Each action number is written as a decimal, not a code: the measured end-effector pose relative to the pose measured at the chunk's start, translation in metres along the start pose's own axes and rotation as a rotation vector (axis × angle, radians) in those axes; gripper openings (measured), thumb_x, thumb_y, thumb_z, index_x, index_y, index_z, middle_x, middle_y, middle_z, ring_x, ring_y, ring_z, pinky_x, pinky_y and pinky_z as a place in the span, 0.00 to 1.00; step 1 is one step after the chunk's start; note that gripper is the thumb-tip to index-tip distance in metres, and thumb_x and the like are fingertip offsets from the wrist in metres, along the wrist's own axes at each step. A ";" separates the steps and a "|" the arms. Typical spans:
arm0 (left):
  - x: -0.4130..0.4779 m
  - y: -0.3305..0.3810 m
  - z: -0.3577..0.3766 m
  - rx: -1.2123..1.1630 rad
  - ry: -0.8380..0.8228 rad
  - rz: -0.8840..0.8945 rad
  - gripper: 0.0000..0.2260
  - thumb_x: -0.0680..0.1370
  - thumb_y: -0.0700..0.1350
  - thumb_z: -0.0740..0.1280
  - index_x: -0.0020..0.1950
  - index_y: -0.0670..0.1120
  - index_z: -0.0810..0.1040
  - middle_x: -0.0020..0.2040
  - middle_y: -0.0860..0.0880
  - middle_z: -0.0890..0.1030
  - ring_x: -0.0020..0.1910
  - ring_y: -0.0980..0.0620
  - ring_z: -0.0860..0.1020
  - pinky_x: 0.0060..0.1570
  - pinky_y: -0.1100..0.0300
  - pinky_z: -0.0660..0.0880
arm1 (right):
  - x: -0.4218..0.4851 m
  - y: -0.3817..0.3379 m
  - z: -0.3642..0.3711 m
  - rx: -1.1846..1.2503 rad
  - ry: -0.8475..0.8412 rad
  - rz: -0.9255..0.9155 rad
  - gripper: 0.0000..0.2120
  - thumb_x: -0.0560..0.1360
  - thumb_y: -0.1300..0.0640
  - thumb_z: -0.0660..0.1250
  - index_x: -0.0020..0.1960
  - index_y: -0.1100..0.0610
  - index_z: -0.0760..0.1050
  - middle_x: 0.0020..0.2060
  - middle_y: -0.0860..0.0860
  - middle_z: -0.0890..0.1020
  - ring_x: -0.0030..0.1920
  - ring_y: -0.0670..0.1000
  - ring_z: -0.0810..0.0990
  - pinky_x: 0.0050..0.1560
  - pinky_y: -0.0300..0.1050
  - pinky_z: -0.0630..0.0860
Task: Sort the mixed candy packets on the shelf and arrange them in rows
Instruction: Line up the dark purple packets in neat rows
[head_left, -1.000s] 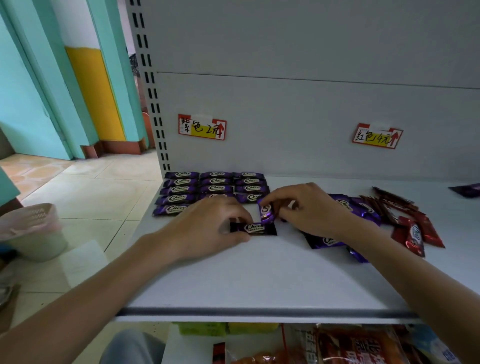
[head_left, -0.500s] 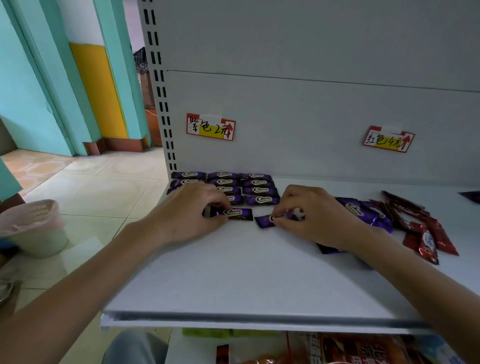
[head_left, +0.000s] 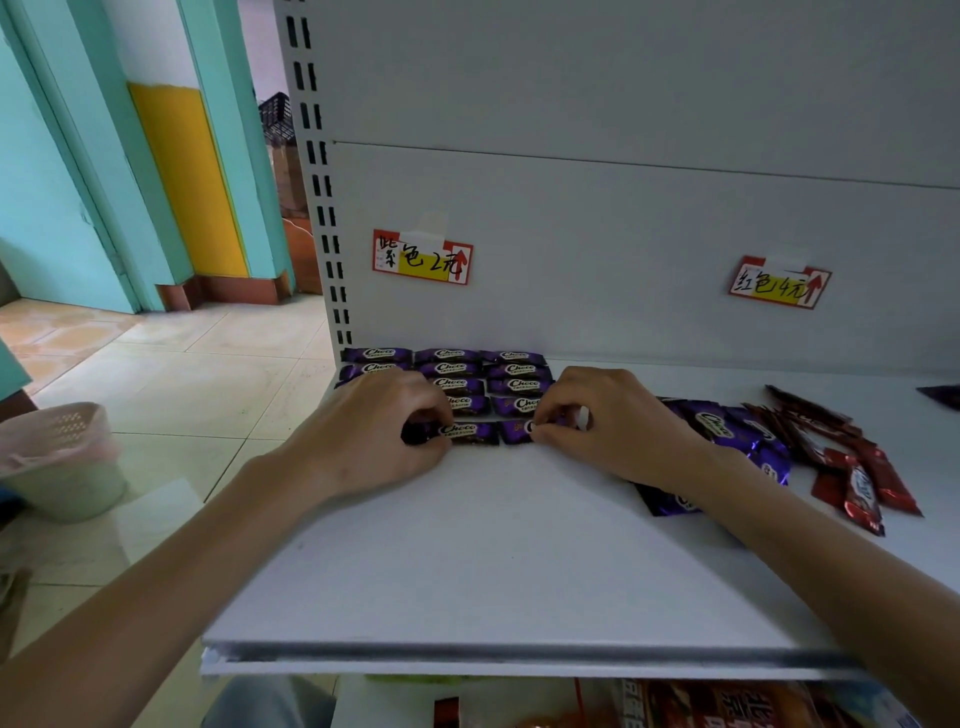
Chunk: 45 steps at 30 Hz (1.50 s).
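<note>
On the white shelf (head_left: 519, 561), the purple Choco packets (head_left: 511, 370) lie flat in tidy rows against the back panel, three across, each with its long axis running left to right and its printed face up. At the near edge of this block, the left hand (head_left: 374, 431) pinches one purple packet (head_left: 465, 432) by its left end between thumb and fingers; this packet lies flat, long axis left to right, logo reading upright. Just beside it on the right, almost end to end, a second purple packet (head_left: 514, 431) lies in the same line, its right end pinched under the fingertips of the right hand (head_left: 613, 421); only its left part shows.

To the right of the right hand sits a loose heap of unsorted purple packets (head_left: 727, 428), overlapping and pointing at mixed angles, one poking out from under the forearm. Further right, red packets (head_left: 857, 467) lie in a jumble, most of them slanting from upper left to lower right.

On the back panel, a price tag (head_left: 422, 257) hangs above the purple rows, and another price tag (head_left: 779, 283) is stuck further right.

On the tiled floor to the left stands a pale bin (head_left: 57, 462) lined with a pinkish bag; what it holds cannot be seen. Below the shelf, packaged goods (head_left: 727, 706) fill a lower level.
</note>
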<state>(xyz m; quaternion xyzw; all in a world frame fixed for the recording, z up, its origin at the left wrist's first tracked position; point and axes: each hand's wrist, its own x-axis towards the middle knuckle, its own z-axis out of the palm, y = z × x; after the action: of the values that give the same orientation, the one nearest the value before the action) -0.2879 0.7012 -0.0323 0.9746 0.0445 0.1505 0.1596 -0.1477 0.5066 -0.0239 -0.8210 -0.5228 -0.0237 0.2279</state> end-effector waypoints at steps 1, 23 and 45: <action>0.000 0.000 0.000 0.008 -0.003 -0.006 0.14 0.69 0.57 0.62 0.50 0.53 0.80 0.47 0.58 0.78 0.48 0.58 0.74 0.51 0.55 0.74 | 0.001 -0.001 0.000 -0.005 0.002 0.008 0.06 0.72 0.50 0.69 0.43 0.52 0.81 0.40 0.46 0.78 0.41 0.46 0.76 0.47 0.49 0.75; 0.024 0.037 -0.001 -0.083 0.013 0.146 0.09 0.73 0.46 0.70 0.53 0.48 0.80 0.48 0.55 0.79 0.45 0.58 0.76 0.49 0.62 0.72 | -0.008 0.029 -0.043 -0.007 0.135 0.118 0.07 0.75 0.61 0.65 0.47 0.53 0.81 0.42 0.47 0.81 0.41 0.42 0.77 0.41 0.23 0.67; 0.067 0.125 0.057 -0.225 -0.139 0.127 0.17 0.72 0.45 0.70 0.60 0.49 0.74 0.46 0.55 0.77 0.41 0.60 0.75 0.37 0.76 0.68 | -0.077 0.073 -0.071 -0.007 -0.009 0.243 0.23 0.71 0.59 0.70 0.64 0.47 0.72 0.52 0.40 0.76 0.50 0.40 0.74 0.46 0.25 0.65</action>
<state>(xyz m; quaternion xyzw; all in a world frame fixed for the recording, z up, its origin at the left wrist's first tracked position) -0.2015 0.5750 -0.0240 0.9595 -0.0454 0.0965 0.2607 -0.1051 0.3873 -0.0074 -0.8791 -0.4206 0.0061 0.2241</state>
